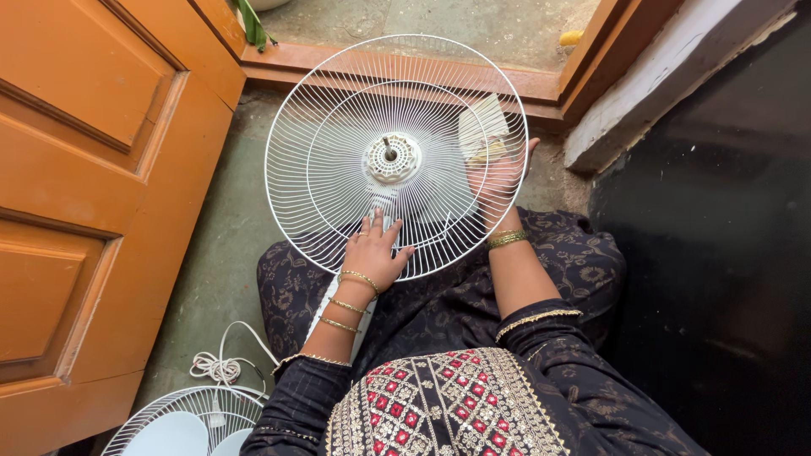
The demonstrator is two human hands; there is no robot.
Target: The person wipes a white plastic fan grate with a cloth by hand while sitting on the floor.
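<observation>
- Fan guard (397, 156): white round wire grille, lying over the person's lap, far rim close to the door sill; motor hub (391, 158) with its shaft sits at the centre.
- Near left: second fan grille (182, 420) with pale blades on the floor, a bundled white cord (221, 365) just beside it.
- Left hand (373, 252): fingers spread and laid on the near rim wires of the guard, gripping nothing that I can see; gold bangles on the wrist.
- Right hand (498, 173): behind the wires at the right side of the guard, closed round a pale flat brush (483, 128) whose bristles touch the grille.
- Lap: dark patterned fabric spread under the guard.
- Floor (221, 245): bare grey concrete, dusty, worn.
- Left: orange panelled wooden door (93, 169), standing open.
- Far: orange wooden door sill (405, 72), rough concrete ground beyond it, green leaves (252, 21) at the far left.
- Right: white-painted ledge (667, 76), then a dark, glossy surface (726, 253).
</observation>
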